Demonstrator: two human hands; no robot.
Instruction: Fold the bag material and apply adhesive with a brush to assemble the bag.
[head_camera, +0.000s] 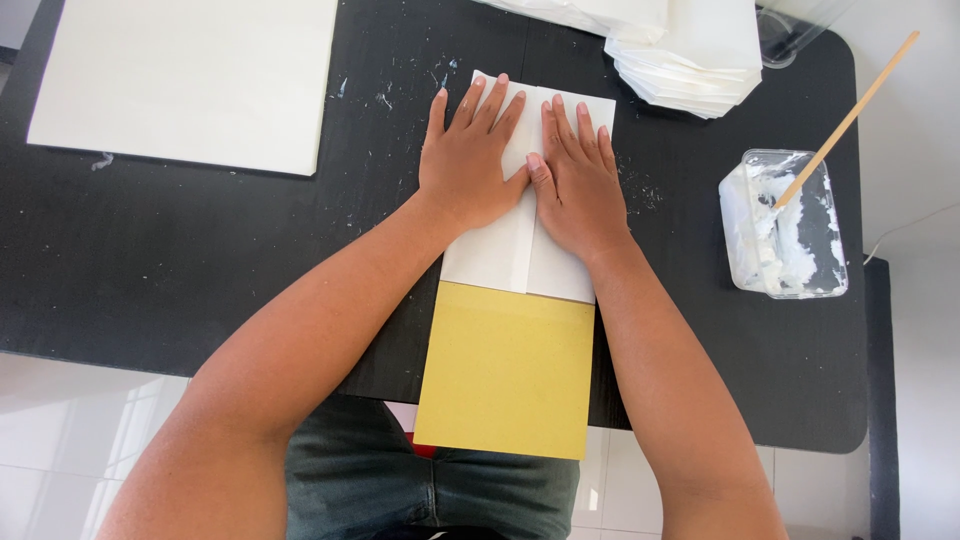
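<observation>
The folded white paper (505, 250) lies flat near the middle of the black table (180, 260), its two side flaps turned inward so that their edges meet in a seam running lengthwise down the centre. The left hand (470, 165) is laid palm-down on the left flap, fingers extended and slightly spread, grasping nothing. The right hand (578, 180) is laid palm-down on the right flap in the same manner, fingers extended, its thumb touching the left thumb over the seam; it also grips nothing. Both hands press the paper against the table. Directly below the paper, touching its near edge, a yellow card (505, 370) extends toward the person and overhangs the table edge above the lap. At the far left of the table sits a large stack of flat white sheets (190, 75), well apart from the hands. At the far edge, just beyond the fingertips to the right, is a pile of folded white paper items (690, 55). To the right, a clear plastic container (785, 230) holds white paste, with a wooden stick (850, 115) resting in it and angled outward. Small white flecks mark the table surface around the paper.
</observation>
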